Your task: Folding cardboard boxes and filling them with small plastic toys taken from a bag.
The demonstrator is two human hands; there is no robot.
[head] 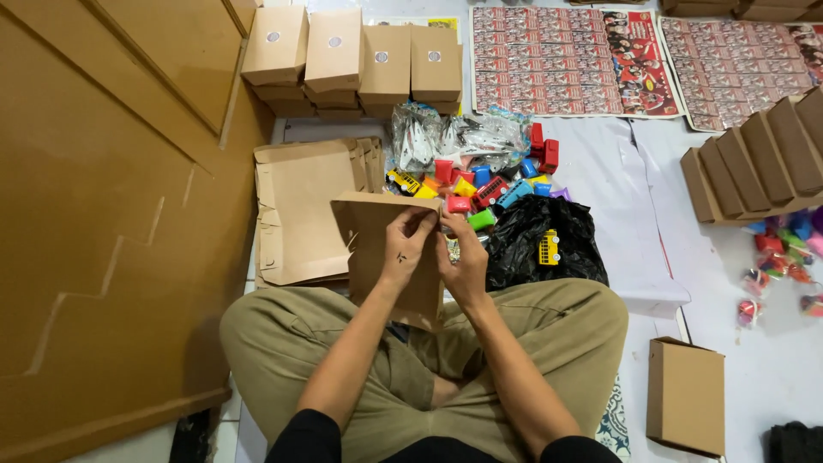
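Both hands, left hand [403, 249] and right hand [463, 257], pinch the flat cardboard box [377, 249] at its top edge; looks light, stiff-ish, easily creased.

floor [776, 377] white | flat cardboard stack [300, 214] left | toy cars [480, 184] heaped centre | black bag [536, 244] beside | closed boxes [356, 60] behind | brown box [686, 394] right

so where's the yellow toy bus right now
In the head view, the yellow toy bus lies on the black plastic bag, right of the hands and just below the pile of small coloured toys.
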